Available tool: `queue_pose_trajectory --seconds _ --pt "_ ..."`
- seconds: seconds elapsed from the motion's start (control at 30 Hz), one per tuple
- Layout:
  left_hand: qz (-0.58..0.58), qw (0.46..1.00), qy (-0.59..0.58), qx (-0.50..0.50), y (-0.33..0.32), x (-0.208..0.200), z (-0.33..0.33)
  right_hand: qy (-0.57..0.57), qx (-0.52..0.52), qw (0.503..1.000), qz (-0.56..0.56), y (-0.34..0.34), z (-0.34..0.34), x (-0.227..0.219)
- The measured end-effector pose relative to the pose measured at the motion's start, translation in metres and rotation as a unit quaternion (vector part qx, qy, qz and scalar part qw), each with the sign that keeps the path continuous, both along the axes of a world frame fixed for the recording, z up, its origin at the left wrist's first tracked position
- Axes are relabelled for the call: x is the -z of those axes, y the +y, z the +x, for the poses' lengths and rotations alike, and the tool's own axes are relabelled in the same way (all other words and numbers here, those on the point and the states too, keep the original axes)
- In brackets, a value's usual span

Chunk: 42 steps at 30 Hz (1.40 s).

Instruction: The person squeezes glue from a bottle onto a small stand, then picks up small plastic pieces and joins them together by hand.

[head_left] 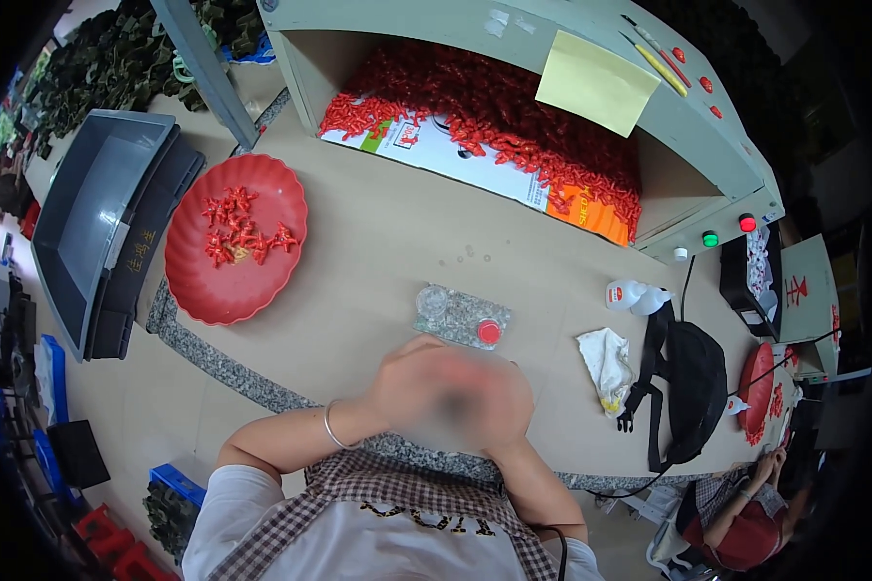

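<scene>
A speckled slab, seemingly stone, lies between hands and heaped red pieces.

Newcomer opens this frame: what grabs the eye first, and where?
Probably the heap of small red pieces inside the pale green cabinet at the back. Next, the scalloped red plate at left, with red clusters on it. Then the person's left hand and right hand near the front edge, at something red, too blurred to identify.

Speckled grey slab, red plate, brown-and-white checked apron
</scene>
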<state>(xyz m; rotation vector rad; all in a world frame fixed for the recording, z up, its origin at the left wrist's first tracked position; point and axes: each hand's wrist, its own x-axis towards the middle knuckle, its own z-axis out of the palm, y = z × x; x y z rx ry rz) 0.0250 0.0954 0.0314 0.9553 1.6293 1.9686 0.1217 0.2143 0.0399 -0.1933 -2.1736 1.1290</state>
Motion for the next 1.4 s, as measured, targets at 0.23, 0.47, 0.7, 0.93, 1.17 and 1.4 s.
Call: queue_pose_trajectory --seconds 0.23,0.47,0.7,0.93,1.17,1.4 --pt "0.041 0.993 -0.093 0.056 0.004 0.003 -0.003 0.002 -0.008 0.999 0.033 0.006 0.001 -0.001" --pt "0.104 0.966 -0.198 0.131 0.003 0.007 -0.008 0.006 -0.018 0.994 -0.112 0.008 0.003 -0.006" --pt "0.116 0.931 -0.320 0.131 0.007 0.002 -0.004 0.027 0.030 0.998 0.051 0.005 0.001 -0.005" --pt "0.153 0.885 -0.399 0.186 0.010 -0.004 -0.004 0.072 0.061 0.991 0.096 -0.001 0.000 -0.006" --pt "0.145 0.838 -0.467 0.243 0.007 0.010 -0.005 0.066 0.088 0.981 0.163 -0.001 0.002 -0.004" --pt "0.133 0.814 -0.504 0.258 0.008 0.012 -0.004 0.061 0.093 0.978 0.175 -0.001 0.002 -0.005"
